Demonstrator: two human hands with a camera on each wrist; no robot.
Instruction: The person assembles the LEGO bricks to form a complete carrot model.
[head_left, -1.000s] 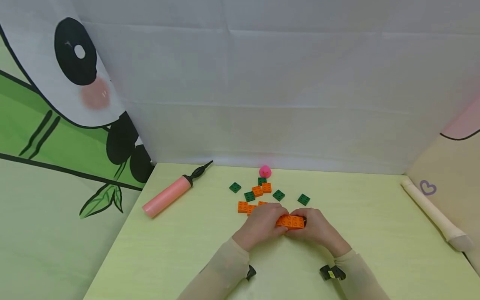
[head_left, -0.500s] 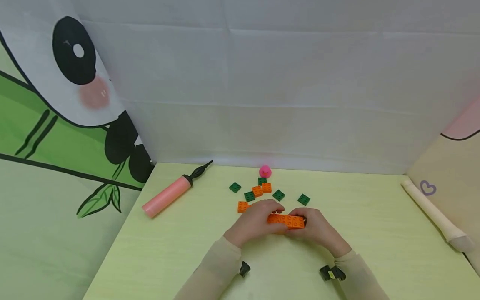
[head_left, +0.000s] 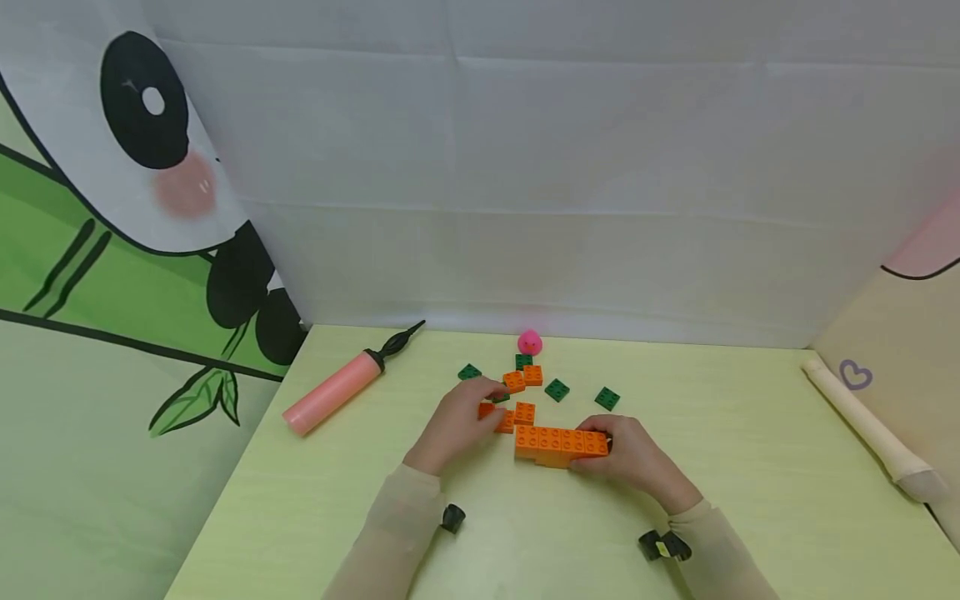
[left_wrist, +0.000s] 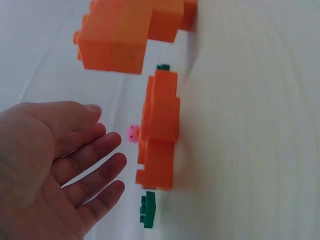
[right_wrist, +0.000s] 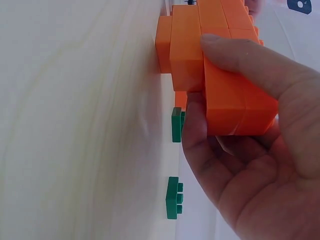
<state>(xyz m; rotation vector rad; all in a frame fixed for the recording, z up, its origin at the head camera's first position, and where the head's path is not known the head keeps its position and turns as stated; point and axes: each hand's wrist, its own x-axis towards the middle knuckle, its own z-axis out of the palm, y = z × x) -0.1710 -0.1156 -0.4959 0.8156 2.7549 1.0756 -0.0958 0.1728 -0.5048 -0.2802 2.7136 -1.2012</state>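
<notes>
the left hand (head_left: 453,422), empty and loosely spread, has moved beside loose orange bricks (head_left: 525,413). only the right hand (head_left: 636,457) grips the stack (head_left: 561,447).

Your orange block (head_left: 555,447) is smooth, faintly glossy plastic, studded on top; your table (head_left: 765,433) shows a matt, wood-grained surface; the backdrop (head_left: 585,158) facing you looks like creased, matt cloth.

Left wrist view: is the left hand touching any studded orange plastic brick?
No, a visible gap separates the left hand from the orange bricks there.
</notes>
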